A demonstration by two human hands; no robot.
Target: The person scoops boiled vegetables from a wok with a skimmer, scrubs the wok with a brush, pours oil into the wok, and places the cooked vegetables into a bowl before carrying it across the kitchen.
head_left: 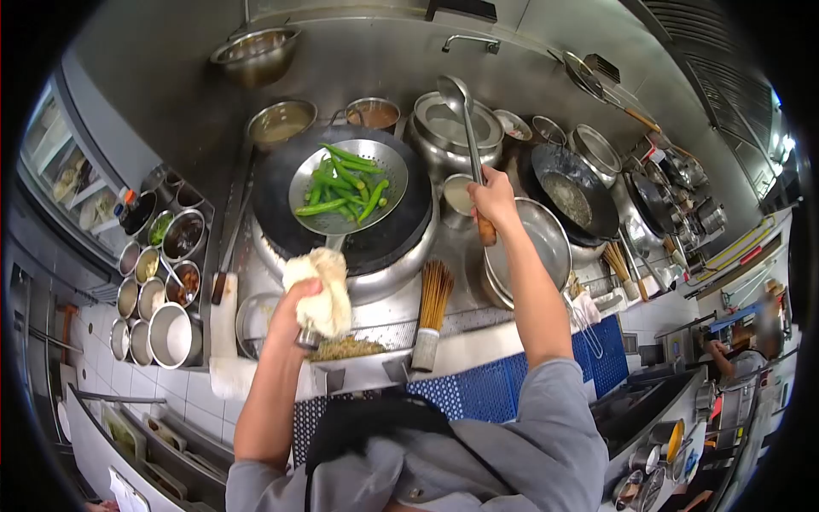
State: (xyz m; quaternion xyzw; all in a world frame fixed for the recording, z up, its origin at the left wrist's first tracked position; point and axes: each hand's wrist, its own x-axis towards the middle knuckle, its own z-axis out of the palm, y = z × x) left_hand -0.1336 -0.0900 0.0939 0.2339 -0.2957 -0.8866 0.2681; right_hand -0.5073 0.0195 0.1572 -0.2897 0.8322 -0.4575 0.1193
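Note:
My left hand [299,305] is closed round a cream cloth [322,286] wrapped about a metal handle. That handle leads up to a perforated strainer [316,179] above a dark wok [277,192]. Several long green peppers [341,183] lie in the strainer. Up and to the right, my right hand [493,194] grips the wooden-ended handle of a steel ladle [456,96]. The ladle's bowl is raised near a lidded pot [465,128] at the back. A bamboo brush [433,299] lies between my hands, closer to me.
Seasoning pots [175,337] crowd the left side. A second wok [563,183] holds bubbling liquid on the right, beside a metal basin [546,247]. More pots line the back ledge. A person [742,363] is at the far right. A faucet [469,41] juts from the wall.

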